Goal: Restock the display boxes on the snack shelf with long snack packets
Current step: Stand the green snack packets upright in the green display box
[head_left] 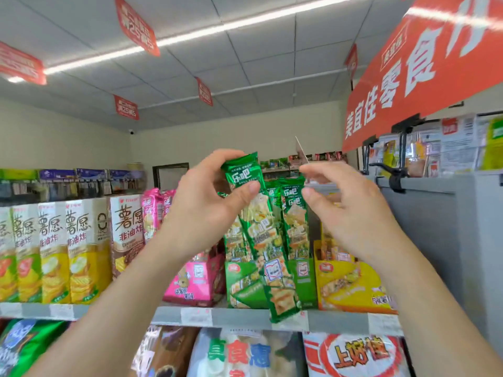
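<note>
- left hand (201, 208) is up high, thumb across the front and fingers curled behind the top end of a long glossy green snack packet (261, 235), a firm grasp.
- that packet hangs tilted, top leaning left, in front of the green cardboard display box (306, 289), its lower end overlapping the grey shelf edge (239, 318).
- right hand (351, 210) is released, thumb and forefinger apart, nothing held, just beside the tops of the matching green packets standing in the box (295, 227); whether it touches them, cannot tell.
- pink display box (190, 284) sits left of the green one, yellow display box (348, 287) right.
</note>
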`<state>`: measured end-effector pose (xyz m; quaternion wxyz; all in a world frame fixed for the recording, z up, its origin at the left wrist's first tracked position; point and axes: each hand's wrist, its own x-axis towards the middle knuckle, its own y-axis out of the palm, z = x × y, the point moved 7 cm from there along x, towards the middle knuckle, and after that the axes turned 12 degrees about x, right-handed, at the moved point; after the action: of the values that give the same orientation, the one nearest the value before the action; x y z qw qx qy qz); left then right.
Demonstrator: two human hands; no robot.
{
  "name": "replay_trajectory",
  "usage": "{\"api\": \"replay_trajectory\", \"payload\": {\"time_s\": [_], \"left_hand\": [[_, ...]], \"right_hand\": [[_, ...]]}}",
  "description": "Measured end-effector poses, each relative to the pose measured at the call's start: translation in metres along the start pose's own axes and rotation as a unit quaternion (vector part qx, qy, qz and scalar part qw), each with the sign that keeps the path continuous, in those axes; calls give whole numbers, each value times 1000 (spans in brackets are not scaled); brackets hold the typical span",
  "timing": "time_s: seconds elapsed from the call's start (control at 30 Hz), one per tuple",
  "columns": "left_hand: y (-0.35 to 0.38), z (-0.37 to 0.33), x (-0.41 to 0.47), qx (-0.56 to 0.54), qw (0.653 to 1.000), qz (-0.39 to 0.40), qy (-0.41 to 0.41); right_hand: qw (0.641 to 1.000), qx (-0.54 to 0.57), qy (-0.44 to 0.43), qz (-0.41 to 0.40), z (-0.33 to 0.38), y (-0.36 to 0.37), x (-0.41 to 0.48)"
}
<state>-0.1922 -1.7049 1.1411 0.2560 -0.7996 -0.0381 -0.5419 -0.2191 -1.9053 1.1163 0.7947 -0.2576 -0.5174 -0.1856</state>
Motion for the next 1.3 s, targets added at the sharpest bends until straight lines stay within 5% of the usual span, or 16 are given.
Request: {"api": "replay_trajectory", "payload": {"time_s": [0.13,0.3,0.53,0.8,1.03,1.17,1.3], "left_hand": [[-10,-18,36,33,997,-57,50],[-6,-39,63,99,986,-85,99],[18,-31,90,147,983,-54,96],[72,18,73,204,971,115,52],[76,29,59,316,919,191,139],[69,25,60,331,917,163,154],[68,30,66,287,933,184,115]], "right_hand": [[989,-100,-25,110,-9,20,46],[954,-158,78,241,-51,43,58],[967,-65,137,207,-80,33,52],[976,-19,119,183,-80,28,49],[979,-59,74,180,-74,36,49],[972,-33,65,221,-72,45,49],[981,-81,35,174,-65,49,53]]}}
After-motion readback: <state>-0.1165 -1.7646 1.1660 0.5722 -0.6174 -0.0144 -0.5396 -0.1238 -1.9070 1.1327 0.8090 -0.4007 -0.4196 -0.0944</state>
